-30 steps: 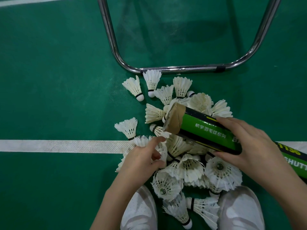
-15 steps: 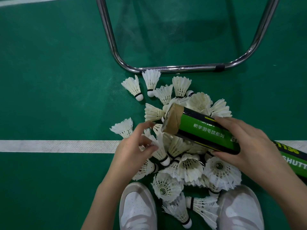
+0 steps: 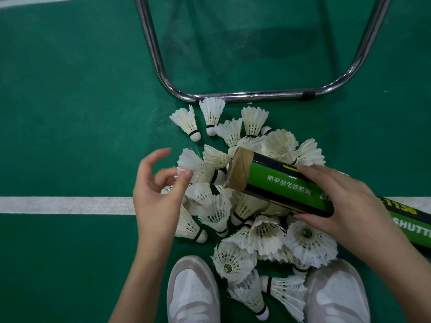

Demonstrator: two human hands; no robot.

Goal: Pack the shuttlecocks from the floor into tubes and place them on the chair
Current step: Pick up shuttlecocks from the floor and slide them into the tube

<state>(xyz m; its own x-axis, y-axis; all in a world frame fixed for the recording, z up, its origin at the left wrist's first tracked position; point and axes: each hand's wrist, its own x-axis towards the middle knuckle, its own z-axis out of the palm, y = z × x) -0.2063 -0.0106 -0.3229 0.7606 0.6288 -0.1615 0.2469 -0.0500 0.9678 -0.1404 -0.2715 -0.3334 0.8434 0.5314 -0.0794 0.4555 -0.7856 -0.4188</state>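
A pile of several white feather shuttlecocks (image 3: 254, 220) lies on the green floor in front of my feet. My right hand (image 3: 345, 203) grips a green and black shuttlecock tube (image 3: 282, 183), held slanted over the pile with its open cardboard mouth to the left. My left hand (image 3: 158, 197) pinches one shuttlecock (image 3: 198, 169) by its feathers. That shuttlecock lies sideways, its cork tip right at the tube's mouth. The chrome chair frame (image 3: 256, 95) stands just beyond the pile; the seat is out of view.
A white court line (image 3: 65, 205) crosses the floor left to right under the pile. My two white shoes (image 3: 193, 292) stand at the bottom edge, with shuttlecocks between them. Bare green floor (image 3: 70, 113) stretches to the left.
My left hand picked a shuttlecock out of the left side of the pile, lifted it and brought its cork tip to the tube's mouth. The tube and right hand stayed nearly still.
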